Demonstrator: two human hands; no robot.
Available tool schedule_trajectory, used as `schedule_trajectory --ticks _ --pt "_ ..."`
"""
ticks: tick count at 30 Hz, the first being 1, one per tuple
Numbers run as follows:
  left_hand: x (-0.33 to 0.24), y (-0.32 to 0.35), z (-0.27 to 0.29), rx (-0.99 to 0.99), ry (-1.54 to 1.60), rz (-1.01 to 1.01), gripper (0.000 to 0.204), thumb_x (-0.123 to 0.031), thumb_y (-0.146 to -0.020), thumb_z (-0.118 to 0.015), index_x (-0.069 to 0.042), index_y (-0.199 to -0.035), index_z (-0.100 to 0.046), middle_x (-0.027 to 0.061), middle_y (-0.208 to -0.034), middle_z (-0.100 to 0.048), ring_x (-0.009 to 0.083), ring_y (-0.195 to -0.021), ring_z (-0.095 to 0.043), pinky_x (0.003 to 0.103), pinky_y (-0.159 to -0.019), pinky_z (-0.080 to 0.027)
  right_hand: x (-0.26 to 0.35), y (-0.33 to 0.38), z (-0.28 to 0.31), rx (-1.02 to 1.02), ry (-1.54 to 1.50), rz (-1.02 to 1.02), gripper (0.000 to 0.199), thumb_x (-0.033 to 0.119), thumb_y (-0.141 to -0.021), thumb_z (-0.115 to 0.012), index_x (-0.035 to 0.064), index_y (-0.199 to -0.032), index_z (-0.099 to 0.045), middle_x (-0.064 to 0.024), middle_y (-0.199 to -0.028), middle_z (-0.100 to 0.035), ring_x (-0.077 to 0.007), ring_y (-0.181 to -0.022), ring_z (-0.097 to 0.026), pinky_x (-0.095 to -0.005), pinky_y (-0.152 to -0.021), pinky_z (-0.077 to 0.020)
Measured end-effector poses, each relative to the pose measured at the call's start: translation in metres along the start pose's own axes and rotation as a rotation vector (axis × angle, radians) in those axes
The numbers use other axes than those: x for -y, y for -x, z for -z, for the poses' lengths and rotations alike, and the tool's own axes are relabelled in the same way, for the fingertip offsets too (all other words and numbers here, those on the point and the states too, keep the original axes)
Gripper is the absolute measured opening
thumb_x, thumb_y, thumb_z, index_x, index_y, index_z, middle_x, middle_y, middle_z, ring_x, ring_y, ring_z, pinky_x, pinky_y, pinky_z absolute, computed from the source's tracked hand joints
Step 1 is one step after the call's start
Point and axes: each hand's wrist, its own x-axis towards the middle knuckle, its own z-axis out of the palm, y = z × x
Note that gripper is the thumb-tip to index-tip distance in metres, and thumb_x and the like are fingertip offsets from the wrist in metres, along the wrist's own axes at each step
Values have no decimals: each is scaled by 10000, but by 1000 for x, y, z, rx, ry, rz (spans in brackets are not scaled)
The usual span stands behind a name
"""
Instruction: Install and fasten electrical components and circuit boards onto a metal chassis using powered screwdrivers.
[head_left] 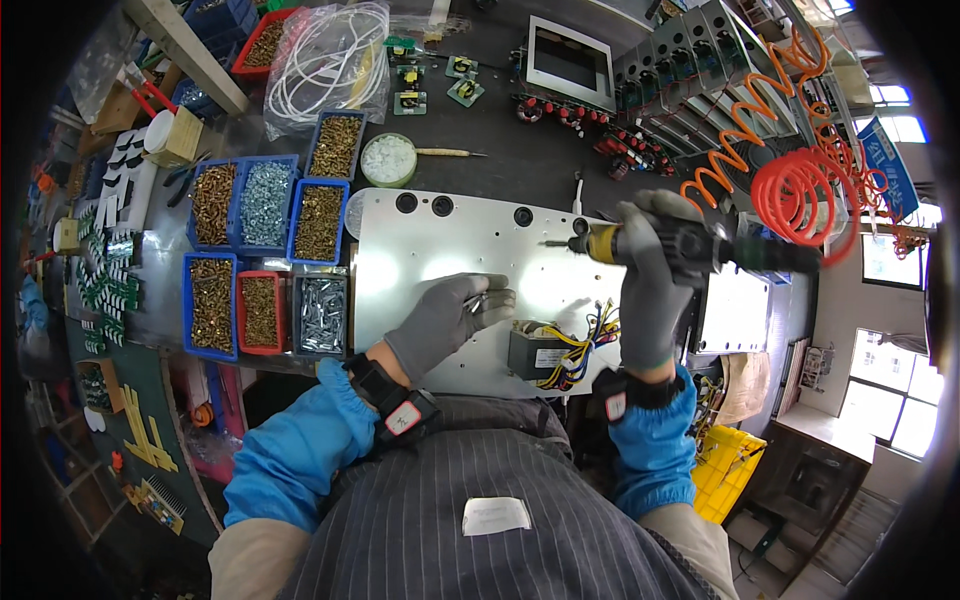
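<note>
My right hand (648, 300), in a grey glove, is closed around a black and yellow power screwdriver (705, 248). The tool lies roughly level above a flat silvery metal panel (425, 255), its thin bit pointing left. Over the panel's near middle, my left hand (435, 325), gloved too, has its fingers curled together. Small shiny metal pieces show at its fingertips; their exact kind is too small to tell. A dark box with bundled coloured wires (535, 357) sits at the panel's near edge, between my hands.
Left of the panel stand blue bins (211, 305) of brassy and silvery fasteners, and a red bin (261, 312). Beyond it are a round tub of white material (388, 160) and a bag of white tubing (325, 70). Coiled orange air hose (800, 195) hangs at the right.
</note>
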Motion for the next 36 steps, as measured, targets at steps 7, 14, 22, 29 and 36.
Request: schedule_trajectory --ticks 7,14,22,29,36 --pt "-7 9 13 5 -180 -12 410 -246 -1032 -521 46 -1319 -522 126 -1149 -639 162 -975 -654 270 -881 -568 -43 -25 4 79 122 34 300 -12 -842 -692 -12 -1126 -596 -87 -1023 -650 -126 -875 -633 -278 -806 -514" --pt "-10 9 14 17 -103 -40 423 -223 -1022 -518 43 -1350 -511 143 -1178 -641 204 -1073 -654 314 -931 -561 -43 -27 -2 90 132 103 272 6 -837 -701 -20 -1094 -614 -73 -926 -671 -97 -815 -630 -241 -747 -515" --pt "-11 8 18 77 -86 -22 414 -180 -996 -542 43 -1343 -514 157 -1205 -633 229 -1118 -644 340 -984 -538 -58 -27 -1 80 140 78 280 -43 -813 -706 -11 -1074 -610 -84 -952 -680 -94 -838 -639 -248 -780 -524" --pt "-9 8 14 -8 -113 -50 332 -205 -1008 -552 -3 -1272 -553 114 -1165 -636 193 -1091 -635 304 -952 -542 -57 -26 -7 67 140 55 287 -53 -822 -692 -13 -1093 -606 -77 -955 -682 -84 -836 -636 -238 -763 -522" --pt "-6 6 21 0 -160 -37 359 -317 -1033 -560 -18 -1231 -571 55 -1063 -617 101 -931 -603 246 -820 -531 6 -4 -10 121 -39 -20 361 -12 -856 -612 -10 -1212 -558 -132 -1091 -612 -192 -956 -638 -359 -942 -507"
